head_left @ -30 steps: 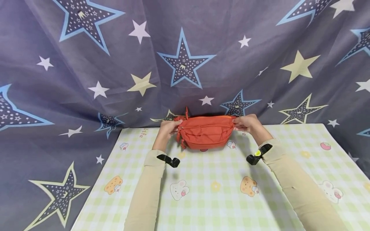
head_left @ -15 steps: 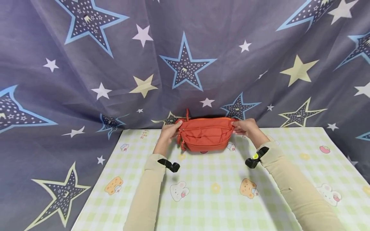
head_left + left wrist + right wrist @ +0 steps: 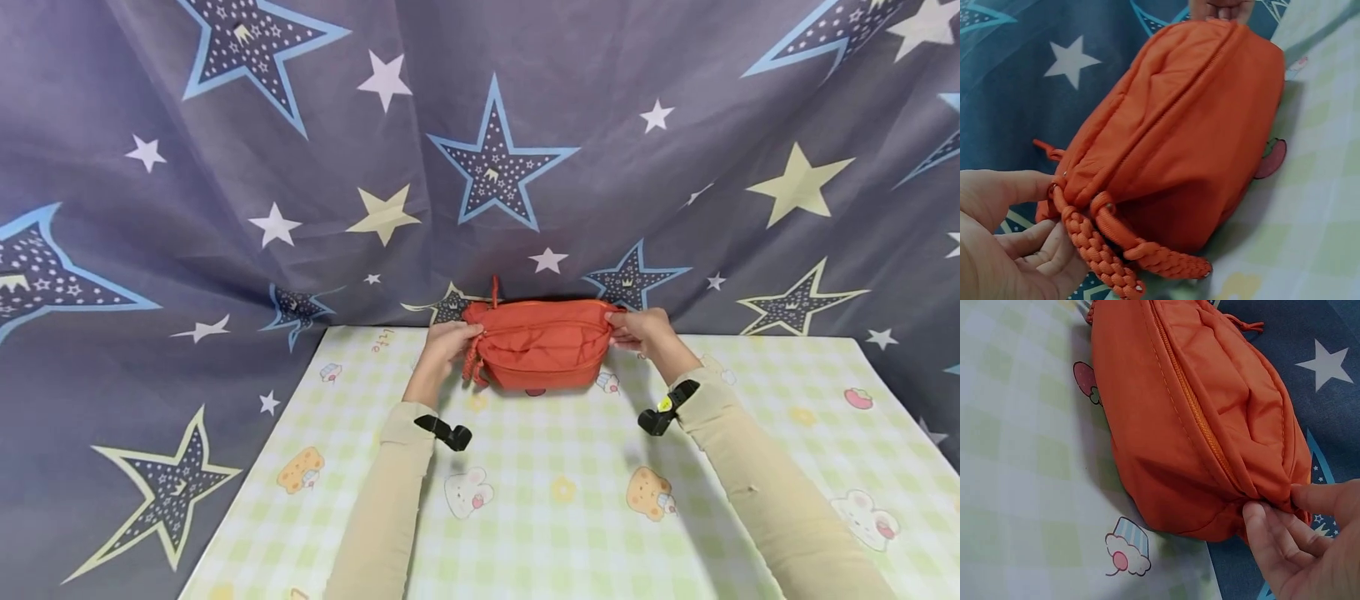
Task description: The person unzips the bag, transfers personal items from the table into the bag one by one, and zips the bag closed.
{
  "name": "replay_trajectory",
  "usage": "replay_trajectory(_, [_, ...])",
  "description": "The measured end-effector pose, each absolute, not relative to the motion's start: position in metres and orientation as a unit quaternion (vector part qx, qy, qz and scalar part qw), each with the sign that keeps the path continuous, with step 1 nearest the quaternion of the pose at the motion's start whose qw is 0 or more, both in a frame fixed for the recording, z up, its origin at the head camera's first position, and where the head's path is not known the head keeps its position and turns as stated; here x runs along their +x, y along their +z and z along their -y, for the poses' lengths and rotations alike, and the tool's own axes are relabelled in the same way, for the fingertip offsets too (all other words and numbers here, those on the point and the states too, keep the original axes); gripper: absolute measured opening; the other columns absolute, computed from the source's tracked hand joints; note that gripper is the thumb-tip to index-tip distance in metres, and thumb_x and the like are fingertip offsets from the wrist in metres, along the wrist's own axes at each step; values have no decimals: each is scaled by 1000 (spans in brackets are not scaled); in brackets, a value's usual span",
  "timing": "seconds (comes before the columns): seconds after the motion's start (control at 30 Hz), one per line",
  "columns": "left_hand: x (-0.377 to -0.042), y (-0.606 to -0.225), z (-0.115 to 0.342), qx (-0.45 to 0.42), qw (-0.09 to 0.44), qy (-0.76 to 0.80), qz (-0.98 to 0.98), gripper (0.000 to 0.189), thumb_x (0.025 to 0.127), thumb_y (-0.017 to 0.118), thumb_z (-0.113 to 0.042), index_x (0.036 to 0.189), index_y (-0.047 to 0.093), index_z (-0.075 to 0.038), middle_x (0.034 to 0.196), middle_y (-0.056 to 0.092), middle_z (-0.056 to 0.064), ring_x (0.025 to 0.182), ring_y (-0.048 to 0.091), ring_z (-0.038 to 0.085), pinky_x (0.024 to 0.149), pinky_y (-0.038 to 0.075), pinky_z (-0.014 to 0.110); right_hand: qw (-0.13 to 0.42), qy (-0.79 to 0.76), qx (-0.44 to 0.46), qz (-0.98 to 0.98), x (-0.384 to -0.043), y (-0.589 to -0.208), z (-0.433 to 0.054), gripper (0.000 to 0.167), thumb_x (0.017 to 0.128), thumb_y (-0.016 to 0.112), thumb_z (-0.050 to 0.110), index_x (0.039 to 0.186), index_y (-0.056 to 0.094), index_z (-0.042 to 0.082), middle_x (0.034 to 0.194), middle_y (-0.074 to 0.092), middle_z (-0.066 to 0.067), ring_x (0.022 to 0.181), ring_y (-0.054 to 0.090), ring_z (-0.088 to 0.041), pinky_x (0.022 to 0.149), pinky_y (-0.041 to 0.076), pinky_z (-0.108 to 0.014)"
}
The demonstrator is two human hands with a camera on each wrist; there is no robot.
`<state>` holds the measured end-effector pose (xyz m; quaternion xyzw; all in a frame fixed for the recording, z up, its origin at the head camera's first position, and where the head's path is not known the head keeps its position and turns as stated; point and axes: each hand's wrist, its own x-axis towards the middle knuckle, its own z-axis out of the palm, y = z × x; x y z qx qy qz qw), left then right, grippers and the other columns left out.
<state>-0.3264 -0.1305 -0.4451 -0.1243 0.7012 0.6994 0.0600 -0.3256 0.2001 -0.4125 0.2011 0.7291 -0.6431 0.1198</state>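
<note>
An orange-red waist bag [image 3: 546, 346] stands at the far edge of the table, its long front towards me. My left hand [image 3: 448, 340] pinches the bag's left end, thumb at the corner and fingers curled behind it. In the left wrist view, two braided zip pulls [image 3: 1099, 253] hang right beside that hand [image 3: 1016, 234]. At the opposite end, my right hand [image 3: 641, 327] holds the corner. The right wrist view shows its thumb and fingers [image 3: 1266, 534] gathering the fabric below the end of a zip [image 3: 1200, 422], which runs along the front and is closed.
A pale green checked tablecloth [image 3: 547, 533] with cartoon prints covers the table. Directly behind the bag hangs a dark curtain [image 3: 360, 133] with stars. Each wrist carries a small black camera on a strap [image 3: 444, 432].
The left thumb has slid slightly lower on the bag's left end. The right hand keeps its hold, and the bag stays at about the same spot; the head view has shifted a little.
</note>
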Motion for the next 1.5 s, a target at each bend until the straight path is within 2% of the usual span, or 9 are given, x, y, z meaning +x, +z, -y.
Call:
replay_trajectory(0.1, [-331, -443, 127, -132, 37, 693, -708, 24, 87, 78, -9, 74, 59, -14, 60, 57, -10, 56, 54, 4, 60, 48, 23, 116, -651, 201, -723, -326, -413, -201, 18, 99, 67, 18, 104, 58, 2, 63, 66, 1, 55, 67, -9, 72, 63, -25])
replay_trajectory(0.27, [-336, -443, 123, -148, 25, 678, -720, 40, 86, 79, -7, 63, 48, -18, 53, 44, -11, 53, 44, 5, 68, 46, 31, 118, -670, 193, -707, -323, -413, -201, 21, 100, 65, 16, 111, 58, -1, 63, 67, 1, 57, 68, -10, 64, 62, -22])
replay_trajectory(0.43, [-337, -444, 122, -149, 27, 677, -720, 40, 86, 79, -7, 63, 48, -18, 53, 45, -12, 52, 46, 4, 68, 48, 31, 116, -679, 175, -704, -319, -414, -202, 23, 101, 62, 14, 115, 56, -3, 64, 68, 1, 59, 68, -9, 68, 63, -23])
replay_trajectory(0.67, [-339, -448, 124, -155, 27, 689, -707, 40, 85, 80, -6, 62, 49, -18, 54, 48, -10, 55, 51, 7, 61, 47, 25, 120, -668, 161, -716, -317, -414, -199, 33, 99, 67, 14, 124, 56, -4, 72, 68, 6, 68, 69, -7, 91, 60, -28])
replay_trajectory(0.8, [-339, -450, 124, -149, 31, 687, -710, 40, 86, 80, -8, 62, 50, -18, 54, 47, -11, 58, 50, 8, 66, 47, 28, 115, -672, 163, -713, -316, -417, -199, 23, 98, 68, 12, 114, 59, -1, 72, 68, 5, 67, 69, -7, 87, 62, -27])
replay_trajectory(0.93, [-341, -452, 121, -146, 25, 690, -708, 38, 87, 80, -9, 63, 51, -17, 56, 47, -11, 57, 50, 6, 62, 47, 24, 105, -682, 170, -704, -317, -418, -199, 18, 97, 69, 10, 108, 58, 0, 71, 67, 4, 64, 69, -9, 82, 63, -27])
replay_trajectory(1.03, [-345, -453, 118, -151, 17, 696, -702, 39, 86, 80, -9, 63, 51, -18, 57, 47, -11, 53, 51, 3, 53, 46, 19, 99, -680, 184, -703, -319, -418, -197, 26, 97, 69, 10, 116, 57, -3, 72, 66, 4, 64, 69, -8, 81, 63, -27])
replay_trajectory(1.23, [-346, -451, 113, -160, 10, 686, -710, 46, 86, 80, -7, 57, 46, -19, 52, 39, -11, 52, 44, 5, 53, 43, 20, 96, -672, 208, -704, -323, -419, -196, 47, 97, 70, 12, 134, 50, -7, 73, 65, 4, 62, 68, -7, 91, 61, -32])
replay_trajectory(1.5, [-351, -446, 115, -161, 19, 671, -724, 46, 87, 80, -10, 57, 46, -18, 53, 40, -11, 54, 44, 5, 56, 41, 22, 93, -675, 204, -703, -328, -419, -194, 18, 96, 70, 11, 105, 56, 3, 67, 65, 5, 59, 68, -9, 86, 63, -31])
